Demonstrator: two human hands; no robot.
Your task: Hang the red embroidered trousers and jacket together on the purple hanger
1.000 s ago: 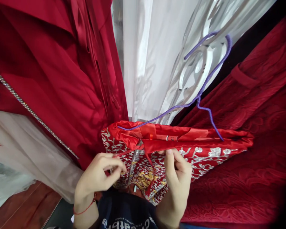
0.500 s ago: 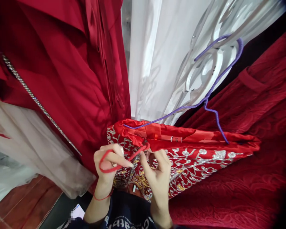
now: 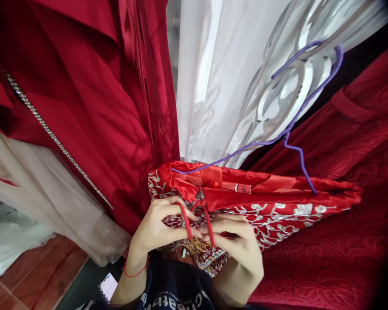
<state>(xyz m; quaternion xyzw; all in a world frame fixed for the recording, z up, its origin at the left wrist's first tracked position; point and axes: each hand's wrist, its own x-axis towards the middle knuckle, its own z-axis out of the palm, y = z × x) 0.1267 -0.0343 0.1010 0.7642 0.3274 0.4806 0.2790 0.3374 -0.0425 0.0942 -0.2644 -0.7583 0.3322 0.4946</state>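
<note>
A red garment with silver and gold embroidery hangs from a purple wire hanger, its satin-lined top edge facing up. At its front, both hands hold a red cord. My left hand is closed, with one strand running over the fingers down to the thumb tip. My right hand pinches another strand between thumb and fingers, close beside the left fingertips. The cord's upper part meets the garment near a small silver patch at the edge. A size label shows inside the lining.
White curved metalwork stands behind the hanger, beside a white curtain. A dark red dress with a sparkling trim hangs at left, another red textured cloth at right. A phone lies at lower left on a dark surface.
The cord's loop has gone from around my left fingers; two strands now hang between the hands. My right hand has moved right and down, and both hands' fingertips have come together.
</note>
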